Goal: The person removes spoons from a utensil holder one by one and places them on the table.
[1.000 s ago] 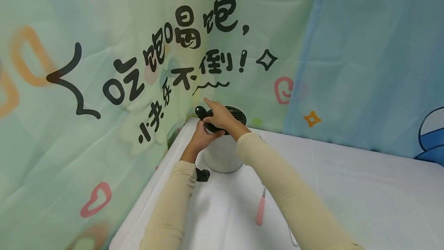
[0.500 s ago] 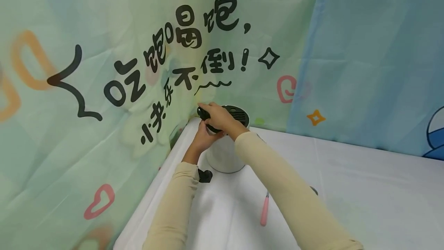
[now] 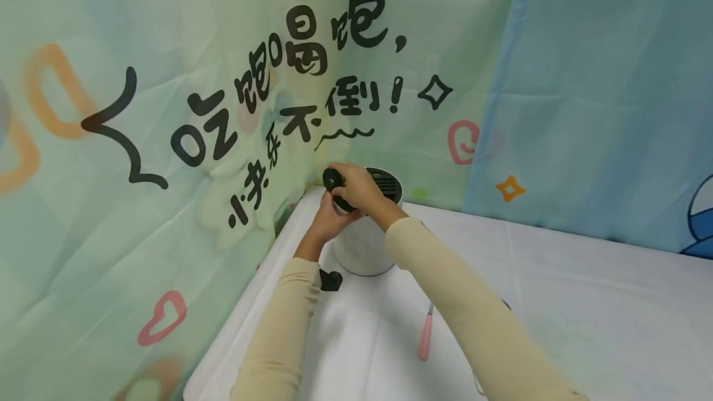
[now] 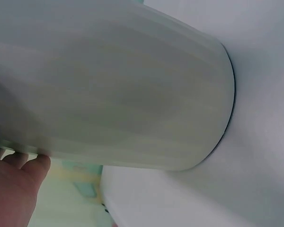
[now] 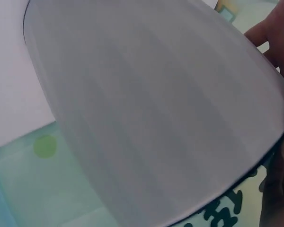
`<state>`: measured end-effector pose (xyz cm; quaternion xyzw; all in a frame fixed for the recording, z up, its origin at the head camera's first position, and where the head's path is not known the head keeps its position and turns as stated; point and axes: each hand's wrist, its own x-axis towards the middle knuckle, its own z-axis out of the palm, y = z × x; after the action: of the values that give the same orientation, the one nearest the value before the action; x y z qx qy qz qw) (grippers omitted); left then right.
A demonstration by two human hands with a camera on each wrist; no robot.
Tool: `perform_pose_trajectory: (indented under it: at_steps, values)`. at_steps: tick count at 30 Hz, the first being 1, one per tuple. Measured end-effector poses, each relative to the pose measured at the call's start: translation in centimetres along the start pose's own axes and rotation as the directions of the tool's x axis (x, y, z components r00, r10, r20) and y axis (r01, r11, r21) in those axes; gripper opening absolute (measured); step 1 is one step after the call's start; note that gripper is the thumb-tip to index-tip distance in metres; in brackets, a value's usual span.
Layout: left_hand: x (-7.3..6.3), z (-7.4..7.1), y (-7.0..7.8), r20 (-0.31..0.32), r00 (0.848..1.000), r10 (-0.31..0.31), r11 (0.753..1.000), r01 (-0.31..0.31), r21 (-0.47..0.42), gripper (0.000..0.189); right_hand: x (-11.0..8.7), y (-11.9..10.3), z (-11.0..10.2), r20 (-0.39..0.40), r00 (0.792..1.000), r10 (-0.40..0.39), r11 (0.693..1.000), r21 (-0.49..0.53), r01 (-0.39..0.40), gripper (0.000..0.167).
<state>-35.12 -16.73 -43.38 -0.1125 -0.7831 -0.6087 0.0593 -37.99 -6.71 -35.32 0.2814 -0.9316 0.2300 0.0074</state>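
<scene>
A white cylindrical knife block (image 3: 362,246) with a black slotted top (image 3: 387,183) stands near the table corner. My left hand (image 3: 328,221) holds its near left side just under the rim, thumb and fingers spread round it. In the left wrist view, fingertips (image 4: 40,163) press on the block's wall (image 4: 132,94). Above the left of the top, my right hand (image 3: 356,187) grips a black handle (image 3: 333,179) with a rounded end. What the handle belongs to is hidden behind the hands. The block's wall (image 5: 146,109) fills most of the right wrist view.
A pink-handled tool (image 3: 426,336) with a thin metal shaft lies on the white table (image 3: 585,314). Beside the left sleeve lies a black piece (image 3: 331,281), partly covered. A dark curved edge (image 3: 505,305) shows past the right sleeve. Printed cloth walls (image 3: 223,79) rise close behind the block.
A second ago my right index finger pointed out past the black handle; now it is folded onto it. The handle's end shows a little further right. My left hand still holds the block.
</scene>
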Motion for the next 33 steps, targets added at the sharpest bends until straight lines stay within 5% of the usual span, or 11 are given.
perform_pose_trajectory:
  at_steps: [4, 12, 22, 27, 33]
  values:
    - [0.1, 0.1, 0.0, 0.006, 1.000, 0.008, 1.000, -0.008, -0.007, 0.070, -0.7, 0.8, 0.0, -0.085, 0.996, 0.011, 0.994, 0.110, -0.002, 0.053]
    - [-0.2, 0.4, 0.5, -0.033, 0.982, -0.186, 0.971, 0.188, 0.147, 0.089, -1.9, 2.4, -3.4, -0.269, 0.961, 0.069, 0.951, 0.308, 0.018, 0.053]
    - [-0.3, 0.3, 0.4, -0.052, 0.980, -0.193, 0.967, 0.199, 0.161, 0.090, -5.6, 6.8, -12.6, -0.446, 0.845, 0.294, 0.845, 0.535, -0.011, 0.057]
    - [-0.7, 0.4, 0.5, -0.041, 0.977, -0.208, 0.964, 0.212, 0.161, 0.089, -10.4, 11.3, -14.8, -0.423, 0.808, 0.410, 0.794, 0.601, -0.089, 0.058]
    - [-0.6, 0.5, 0.8, -0.023, 0.979, -0.200, 0.967, 0.202, 0.157, 0.088, -18.5, 17.7, -14.1, -0.247, 0.820, 0.516, 0.763, 0.567, -0.309, 0.066]
